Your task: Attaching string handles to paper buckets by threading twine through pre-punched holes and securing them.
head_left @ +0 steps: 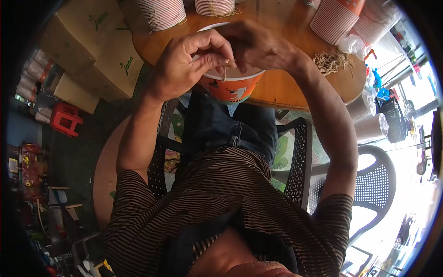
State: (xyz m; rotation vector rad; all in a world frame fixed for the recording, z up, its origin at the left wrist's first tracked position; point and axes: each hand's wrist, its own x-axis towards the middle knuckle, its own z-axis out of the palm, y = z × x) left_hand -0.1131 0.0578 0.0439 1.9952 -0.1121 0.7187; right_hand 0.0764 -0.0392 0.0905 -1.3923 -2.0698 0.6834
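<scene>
An orange paper bucket (241, 88) with a white rim and a printed pattern stands at the near edge of the round wooden table, just beyond my lap. Over its left side, my left hand (181, 63) pinches a thin, pale cord (224, 73) between thumb and forefinger, and a short length hangs down in front of the bucket. Close beside it, my right hand (260, 48) is above the rim, its fingers dark and smeared by motion. Whether those fingers hold part of the cord cannot be made out. The hands partly cover the bucket's opening.
Nested paper buckets (162, 13) with cords on them stand at the table's far side, with another stack (333, 24) at far right. A tangled pile of cords (333, 63) lies on the tabletop (295, 90). Cardboard boxes (99, 51) and a red stool (66, 119) are left.
</scene>
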